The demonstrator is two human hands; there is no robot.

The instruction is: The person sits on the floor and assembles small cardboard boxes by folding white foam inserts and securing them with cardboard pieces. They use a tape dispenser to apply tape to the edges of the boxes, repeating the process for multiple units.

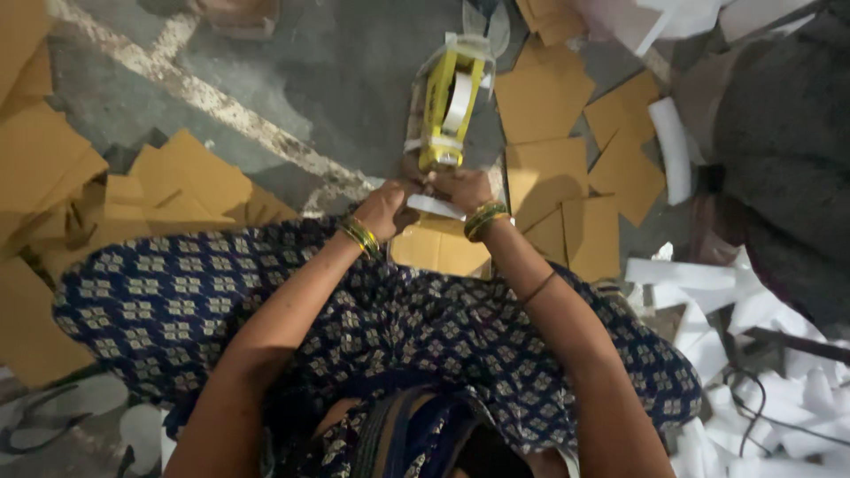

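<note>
Left hand (387, 208): fingers closed on white strip (436, 206).
Right hand (460, 188): gripping near end of yellow packaged item (447, 102), which extends away from both hands.

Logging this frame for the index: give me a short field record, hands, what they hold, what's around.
setting: grey floor, seen from above
left hand: at the near end of the yellow item in clear wrap, fingers closed on it
right hand: at the same end, beside a white strip
wrists: green and gold bangles on both
clothing: blue patterned fabric over the knees
under the hands: brown cardboard piece
left side: heap of cardboard pieces
right side: flat cardboard squares, white foam scraps
</note>
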